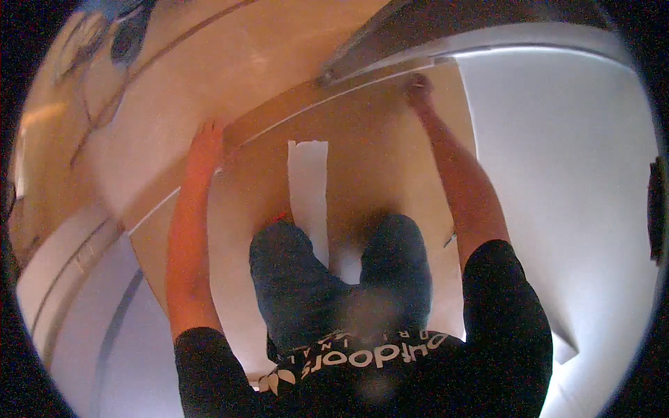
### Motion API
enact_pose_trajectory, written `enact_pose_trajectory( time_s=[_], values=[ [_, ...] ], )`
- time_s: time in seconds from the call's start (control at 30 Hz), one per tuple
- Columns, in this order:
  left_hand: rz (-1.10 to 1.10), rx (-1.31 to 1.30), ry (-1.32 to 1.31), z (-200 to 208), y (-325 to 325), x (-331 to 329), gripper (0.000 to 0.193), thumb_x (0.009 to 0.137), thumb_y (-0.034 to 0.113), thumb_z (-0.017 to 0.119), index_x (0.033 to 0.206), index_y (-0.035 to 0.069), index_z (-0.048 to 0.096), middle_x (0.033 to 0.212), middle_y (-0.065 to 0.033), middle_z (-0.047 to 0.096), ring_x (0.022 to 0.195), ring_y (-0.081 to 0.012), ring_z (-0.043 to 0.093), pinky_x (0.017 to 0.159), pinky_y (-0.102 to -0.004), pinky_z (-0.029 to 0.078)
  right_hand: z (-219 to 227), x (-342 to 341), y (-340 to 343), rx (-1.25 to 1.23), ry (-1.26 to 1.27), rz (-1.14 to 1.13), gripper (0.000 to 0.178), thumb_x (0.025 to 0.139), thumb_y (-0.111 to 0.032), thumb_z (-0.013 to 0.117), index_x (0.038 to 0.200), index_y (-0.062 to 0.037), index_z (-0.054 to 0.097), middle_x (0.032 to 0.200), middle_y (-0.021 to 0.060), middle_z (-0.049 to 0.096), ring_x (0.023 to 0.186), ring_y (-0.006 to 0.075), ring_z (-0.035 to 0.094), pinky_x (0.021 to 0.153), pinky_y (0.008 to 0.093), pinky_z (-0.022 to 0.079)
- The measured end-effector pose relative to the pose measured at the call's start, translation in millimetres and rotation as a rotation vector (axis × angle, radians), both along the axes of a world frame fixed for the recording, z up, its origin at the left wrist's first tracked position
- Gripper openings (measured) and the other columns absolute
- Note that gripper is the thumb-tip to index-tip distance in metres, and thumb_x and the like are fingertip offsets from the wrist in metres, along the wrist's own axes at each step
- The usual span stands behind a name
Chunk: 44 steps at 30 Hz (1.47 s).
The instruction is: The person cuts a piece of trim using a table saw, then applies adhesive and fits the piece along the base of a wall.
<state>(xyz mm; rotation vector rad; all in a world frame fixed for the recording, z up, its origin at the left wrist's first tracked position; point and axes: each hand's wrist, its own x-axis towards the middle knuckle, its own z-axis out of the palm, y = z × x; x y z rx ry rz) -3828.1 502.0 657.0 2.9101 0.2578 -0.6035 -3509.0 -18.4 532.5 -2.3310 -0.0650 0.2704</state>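
Observation:
Both my arms reach forward over a brown board-like sheet (376, 146), which lies under my knees. Along its far side runs a thin pale line, slanting up to the right. My left hand (206, 143) rests flat near the left part of that line, fingers stretched forward. Farther off, by the right end of the line, my right hand (419, 92) is closed with the fingers curled; what it grips, if anything, is too blurred to make out. Between my arms a pale strip (309, 181) with a ragged far end lies on the sheet, running back toward my knees.
A large white surface (557, 153) spreads along the right. Beyond the line is an orange-brown floor (244, 63), with a dark cable-like line and a dark blurred object (131, 38) at far left. A dark shape (474, 28) stands at the far right. Pale curved forms fill the lower left.

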Motion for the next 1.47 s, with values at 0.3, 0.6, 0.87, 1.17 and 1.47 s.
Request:
enact_pose_trajectory(
  time_s=[0.3,0.6,0.87,1.17,1.47],
  values=[
    [0.036,-0.096,0.053,32.5,-29.0,31.2,0.073,0.083,0.036,0.082,0.138,0.0,0.051,0.141,-0.0233,0.055,0.134,-0.0411,0.05,0.114,-0.0479,0.043,20.1,179.0,-117.6,-0.643,0.096,0.378,0.029,0.1,-0.027,0.057,0.125,-0.0149,0.068,0.114,0.0081,0.068,0.115,0.0254,0.061,0.097,0.04,0.049],
    [0.071,-0.108,0.207,1.0,-42.1,10.8,0.054,0.083,0.029,0.076,0.125,-0.001,0.062,0.128,-0.0295,0.061,0.12,-0.0444,0.06,0.108,-0.0517,0.046,92.1,72.3,-84.7,-0.262,0.293,-0.058,0.046,0.093,-0.036,0.072,0.13,-0.008,0.068,0.131,0.0132,0.069,0.118,0.0279,0.064,0.098,0.043,0.05],
    [0.022,-0.122,0.16,48.2,-55.4,-43.3,0.055,0.08,0.032,0.079,0.121,0.0,0.061,0.124,-0.0236,0.062,0.119,-0.0409,0.059,0.103,-0.0494,0.049,125.7,-0.6,-95.6,-0.184,0.435,-0.102,0.052,0.091,-0.037,0.075,0.133,-0.0064,0.067,0.124,0.0125,0.07,0.111,0.0254,0.065,0.093,0.0419,0.051],
    [-0.051,-0.128,0.072,29.0,-56.3,-78.6,0.059,0.075,0.033,0.081,0.12,0.001,0.06,0.121,-0.0196,0.061,0.118,-0.0387,0.058,0.1,-0.0485,0.051,77.8,-56.1,-116.1,-0.069,0.584,-0.336,0.024,0.097,-0.026,0.069,0.103,-0.0033,0.069,0.092,0.006,0.067,0.085,0.0161,0.062,0.069,0.0341,0.051],
    [-0.05,-0.086,0.019,68.5,-69.1,-84.4,0.078,0.074,0.03,0.082,0.144,0.011,0.052,0.146,-0.0225,0.049,0.135,-0.044,0.049,0.11,-0.0596,0.041,176.1,-69.7,-169.9,0.512,0.393,-0.365,0.037,0.098,-0.013,0.068,0.131,0.0003,0.059,0.101,0.0065,0.067,0.088,0.016,0.064,0.075,0.0311,0.055]
  ],
)
